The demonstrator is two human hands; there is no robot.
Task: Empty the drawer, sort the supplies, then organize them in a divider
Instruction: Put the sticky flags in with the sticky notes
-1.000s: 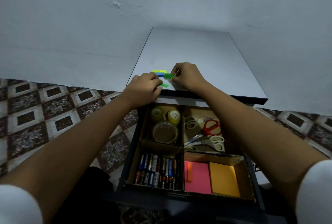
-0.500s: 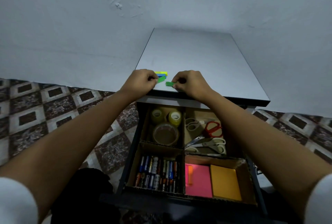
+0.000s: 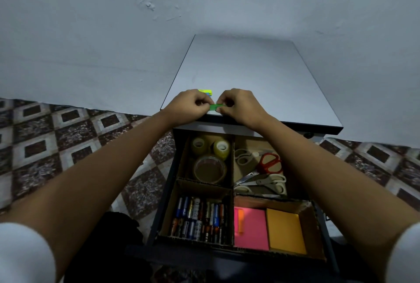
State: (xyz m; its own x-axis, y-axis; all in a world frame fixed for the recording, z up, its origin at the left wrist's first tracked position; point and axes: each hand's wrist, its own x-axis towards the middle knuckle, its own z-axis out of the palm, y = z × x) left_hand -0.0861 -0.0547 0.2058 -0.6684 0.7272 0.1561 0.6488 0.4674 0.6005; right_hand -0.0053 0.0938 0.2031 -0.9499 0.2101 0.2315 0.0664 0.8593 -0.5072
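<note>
Both hands, left hand (image 3: pixel 193 106) and right hand (image 3: pixel 236 105), pinched the green sticky tab (image 3: pixel 216 107) at the desk edge (image 3: pixel 261 121) above the drawer divider (image 3: pixel 233 188); loose fingers risked dropping it among wrong compartments.

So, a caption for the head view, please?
Left hand and right hand pinch a green tab on the desk above the drawer.

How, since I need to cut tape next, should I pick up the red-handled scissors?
Probably by the handle loops of the red-handled scissors, coming straight down: the loops lie uppermost, over the white-handled scissors, and the cardboard divider walls block any sideways approach. Their blades are hidden.
</note>
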